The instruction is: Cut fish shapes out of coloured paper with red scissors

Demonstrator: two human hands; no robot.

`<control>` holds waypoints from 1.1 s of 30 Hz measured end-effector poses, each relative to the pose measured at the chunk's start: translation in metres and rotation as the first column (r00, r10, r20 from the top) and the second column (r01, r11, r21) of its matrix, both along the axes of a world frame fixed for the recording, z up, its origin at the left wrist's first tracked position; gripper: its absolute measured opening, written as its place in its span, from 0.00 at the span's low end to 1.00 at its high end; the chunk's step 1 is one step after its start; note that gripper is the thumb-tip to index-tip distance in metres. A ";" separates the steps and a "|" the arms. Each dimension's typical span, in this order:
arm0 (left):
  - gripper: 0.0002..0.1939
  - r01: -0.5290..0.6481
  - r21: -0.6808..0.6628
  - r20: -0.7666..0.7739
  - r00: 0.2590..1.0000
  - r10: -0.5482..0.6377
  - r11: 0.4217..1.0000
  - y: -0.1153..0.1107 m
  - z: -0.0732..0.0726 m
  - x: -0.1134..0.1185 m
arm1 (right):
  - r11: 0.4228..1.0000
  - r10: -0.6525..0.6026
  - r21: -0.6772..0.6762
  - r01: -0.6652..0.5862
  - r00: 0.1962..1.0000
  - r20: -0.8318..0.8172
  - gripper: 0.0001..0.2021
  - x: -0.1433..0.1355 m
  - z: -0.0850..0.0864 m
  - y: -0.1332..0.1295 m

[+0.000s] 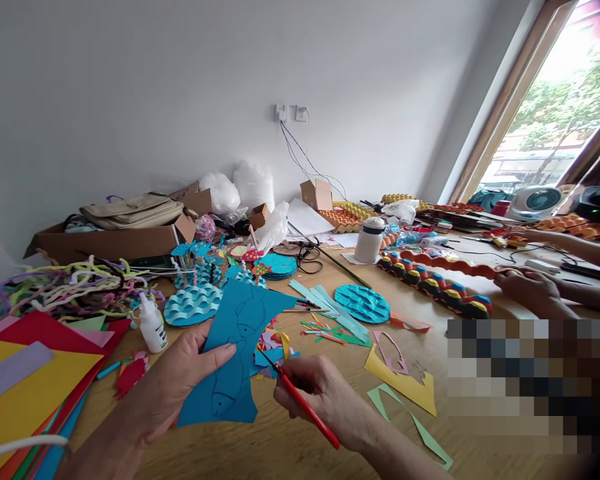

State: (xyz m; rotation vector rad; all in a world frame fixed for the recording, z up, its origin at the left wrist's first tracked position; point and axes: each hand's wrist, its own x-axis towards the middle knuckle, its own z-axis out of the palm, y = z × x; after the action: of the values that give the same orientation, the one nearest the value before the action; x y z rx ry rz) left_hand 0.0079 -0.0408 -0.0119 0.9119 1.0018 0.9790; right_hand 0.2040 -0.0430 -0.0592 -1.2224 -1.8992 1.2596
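My left hand (184, 373) grips a sheet of blue paper (237, 383) at its left edge, thumb on top. Fish outlines are drawn on the sheet in dark lines, and its lower right edge is cut in a curve. In my right hand (327, 393) are red-handled scissors (307, 410), their dark tips pointing up and left, close to the paper's right edge. Whether the blades touch the paper I cannot tell. Behind the sheet, partly hidden, lies a heap of colourful paper scraps (283, 341).
At left are a white glue bottle (153, 325), stacked coloured paper (40, 373) and pipe cleaners (80, 287). Wavy blue discs (193, 303) stand behind. Yellow paper offcuts (405, 387) lie at right. Another person's hands (530, 290) hold a painted egg-carton strip (440, 287).
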 end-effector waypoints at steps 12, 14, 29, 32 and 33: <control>0.23 -0.007 0.028 -0.331 0.944 0.016 1.000 0.025 0.012 -0.026 | 0.953 -0.300 -0.135 0.270 0.900 -0.317 0.16 0.007 0.003 0.009; 0.23 -0.003 0.020 -0.366 0.931 0.011 1.000 0.028 0.012 -0.031 | 0.902 -0.415 -0.083 0.424 0.797 -0.439 0.15 0.013 0.005 0.015; 0.05 -0.092 0.040 0.073 0.993 0.089 0.995 0.036 -0.008 -0.028 | 0.930 -0.358 -0.223 0.291 0.592 -0.722 0.13 0.011 -0.004 0.025; 0.02 -0.151 0.023 0.189 0.971 0.144 0.988 0.033 -0.028 -0.015 | 0.907 -0.392 -0.236 0.349 0.492 -0.777 0.12 0.012 -0.005 0.026; 0.05 -0.122 0.020 0.183 0.976 0.117 0.992 0.029 -0.033 -0.008 | 0.903 -0.397 -0.239 0.358 0.476 -0.785 0.12 0.011 -0.006 0.025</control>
State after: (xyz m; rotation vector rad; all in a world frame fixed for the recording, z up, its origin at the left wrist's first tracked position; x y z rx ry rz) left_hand 0.0003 -0.0116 -0.0454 0.7794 0.8965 1.1605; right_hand 0.2148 -0.0176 -0.0651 -0.7589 -0.8393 1.2846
